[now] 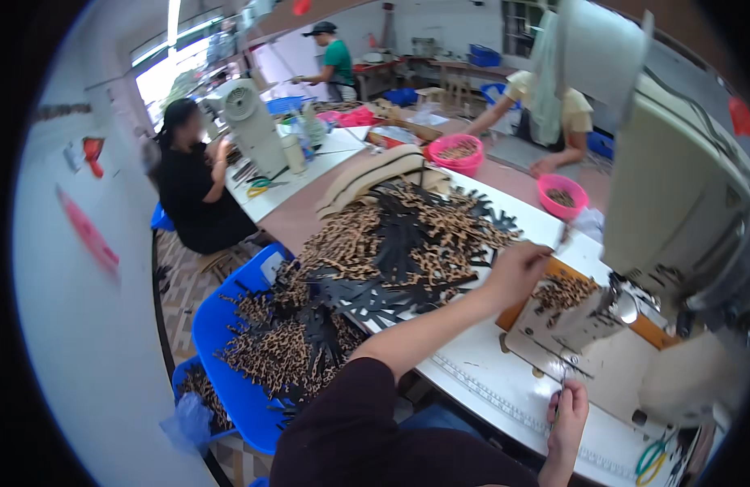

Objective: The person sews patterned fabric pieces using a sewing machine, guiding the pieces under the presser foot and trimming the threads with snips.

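My left hand (515,274) reaches across to the far side of the sewing machine (667,195), its fingers pinched on a small strip (564,235) that is blurred. Close to the machine's near edge, my right hand (568,422) is closed with its fingers curled; what they hold is too small to make out. Thin dark strips (571,362) lie on the machine bed just beyond its fingertips. Small leopard-patterned pieces (563,294) are heaped on the bed near the needle area. Left of my left hand, a big pile of leopard-patterned and black strips (399,235) covers the white table.
A blue bin (229,357) full of strips stands left of the table, with a smaller blue bin behind. Green-and-yellow snips (653,463) lie at the lower right. Two pink bowls (563,197) hold pieces near a person opposite. Other people work at the left and back.
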A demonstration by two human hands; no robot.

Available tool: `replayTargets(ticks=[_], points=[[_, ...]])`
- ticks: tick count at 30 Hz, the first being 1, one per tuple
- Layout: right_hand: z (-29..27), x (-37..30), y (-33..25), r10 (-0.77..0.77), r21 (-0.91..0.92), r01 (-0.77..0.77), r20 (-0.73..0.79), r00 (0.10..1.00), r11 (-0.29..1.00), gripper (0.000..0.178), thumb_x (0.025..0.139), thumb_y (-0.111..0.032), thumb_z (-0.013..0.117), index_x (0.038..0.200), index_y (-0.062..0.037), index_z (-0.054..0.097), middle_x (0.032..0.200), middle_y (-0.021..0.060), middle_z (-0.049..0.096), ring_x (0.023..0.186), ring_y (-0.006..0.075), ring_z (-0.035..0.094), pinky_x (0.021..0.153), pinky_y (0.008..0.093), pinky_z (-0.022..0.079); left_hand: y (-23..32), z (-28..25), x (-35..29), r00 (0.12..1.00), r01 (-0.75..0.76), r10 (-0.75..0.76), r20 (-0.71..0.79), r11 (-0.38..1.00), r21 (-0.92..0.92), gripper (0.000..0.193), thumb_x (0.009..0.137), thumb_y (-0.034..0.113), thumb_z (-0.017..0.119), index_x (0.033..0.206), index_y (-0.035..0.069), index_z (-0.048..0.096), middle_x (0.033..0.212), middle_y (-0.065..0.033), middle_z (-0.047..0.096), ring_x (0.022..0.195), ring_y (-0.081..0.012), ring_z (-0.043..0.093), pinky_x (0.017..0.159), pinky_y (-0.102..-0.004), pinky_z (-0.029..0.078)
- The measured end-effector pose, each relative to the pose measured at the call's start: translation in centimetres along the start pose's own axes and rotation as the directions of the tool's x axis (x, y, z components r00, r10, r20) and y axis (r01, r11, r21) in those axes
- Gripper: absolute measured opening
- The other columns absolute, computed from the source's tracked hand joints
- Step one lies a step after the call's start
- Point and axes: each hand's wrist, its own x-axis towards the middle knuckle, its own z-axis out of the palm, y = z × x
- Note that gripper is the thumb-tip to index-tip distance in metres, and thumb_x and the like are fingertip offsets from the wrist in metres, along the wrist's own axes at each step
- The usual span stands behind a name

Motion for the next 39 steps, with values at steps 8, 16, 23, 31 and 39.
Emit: replayTargets(ticks=[8,16,23,31,39], points=[[0.1,0.8,2.7,-0.100,-0.102,0.103,0.039,0.994,0.989,0.015,0.085,-0.004,0.053,0.101,-0.0031,0.052,0.071,0.0014,0.050,0.055,0.0064,0.044,0.045,0.0186,0.034,-5.5,-1.7,-3.1,0.924,-0.113,-0.085,0.373,0.870,0.479,0.064,0.073,0.028,0.069,0.129,0.012,0.042,0.130,-0.0194,0.041,0.119,-0.0367,0.039,0.096,-0.0521,0.032],[-2.8,5.9,1.4,-0.399,-0.643,0.469,0.264,0.878,0.606,0.025,0.082,-0.011,0.065,0.105,-0.0016,0.058,0.093,0.0116,0.062,0.071,0.0232,0.060,0.066,0.0304,0.050,-10.6,-7.0,-3.9,0.863,0.023,-0.402,0.307,0.639,0.769,0.047,0.076,0.029,0.067,0.119,0.013,0.055,0.123,-0.0100,0.050,0.116,-0.0292,0.043,0.095,-0.0464,0.034],[-3.6,9.4,0.6,-0.371,-0.719,0.592,0.472,0.800,0.363,0.031,0.076,-0.009,0.063,0.106,-0.0046,0.057,0.084,0.0116,0.059,0.069,0.0265,0.059,0.061,0.0342,0.048,-13.3,-4.4,-0.5,0.949,0.028,-0.220,0.225,0.771,0.636,0.019,0.072,0.018,0.070,0.089,0.010,0.067,0.098,-0.0078,0.060,0.097,-0.0283,0.054,0.081,-0.0391,0.042],[-5.6,10.5,-0.8,-0.183,-0.381,0.479,0.894,0.409,-0.791,0.032,0.075,-0.009,0.063,0.106,-0.0062,0.057,0.083,0.0135,0.058,0.070,0.0303,0.058,0.061,0.0375,0.047,-11.7,-3.0,3.1,0.955,0.252,-0.294,0.049,0.884,0.395,0.011,0.078,0.010,0.063,0.083,0.001,0.060,0.075,-0.0133,0.060,0.071,-0.0294,0.059,0.065,-0.0366,0.046],[-6.9,7.7,-0.5,-0.303,-0.750,0.572,0.490,0.818,0.332,0.034,0.074,-0.008,0.063,0.108,-0.0069,0.057,0.085,0.0140,0.058,0.072,0.0305,0.059,0.063,0.0384,0.047,-5.5,-2.7,3.9,0.910,0.369,-0.412,-0.053,0.860,-0.353,0.007,0.084,0.005,0.064,0.086,0.002,0.057,0.078,0.0002,0.058,0.072,-0.0066,0.054,0.064,-0.0199,0.044]])
